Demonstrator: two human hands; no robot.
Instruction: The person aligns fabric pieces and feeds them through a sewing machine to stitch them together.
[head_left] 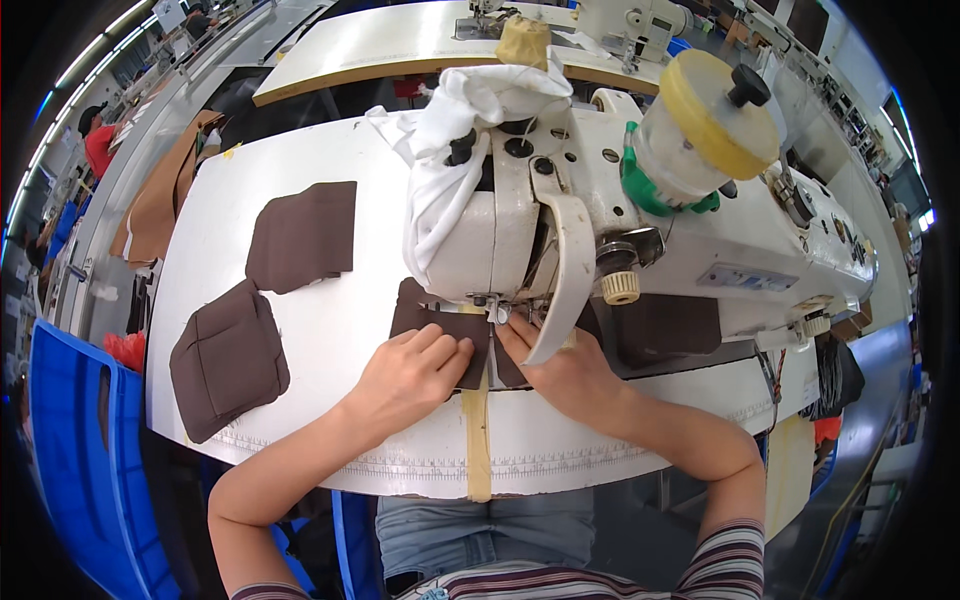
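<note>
My left hand [415,365] rests with curled fingers gripping a brown fabric piece [410,315] beneath a white industrial sewing machine [720,260]. My right hand [560,365] has its fingers stretched onto the fabric beside the presser foot [497,310], partly hidden by the machine's curved guard [560,270]. A yellow tape strip [478,445] runs down the white worktable [310,420] between my forearms. A brown piece [300,235] and a layered brown piece [228,365] lie to the left.
White cloth [450,110] drapes the machine head, beside a yellow-lidded container [700,130]. A blue bin [80,440] stands at left. More machines [640,30] stand on a table behind. A person in red [98,145] and another person are at far left.
</note>
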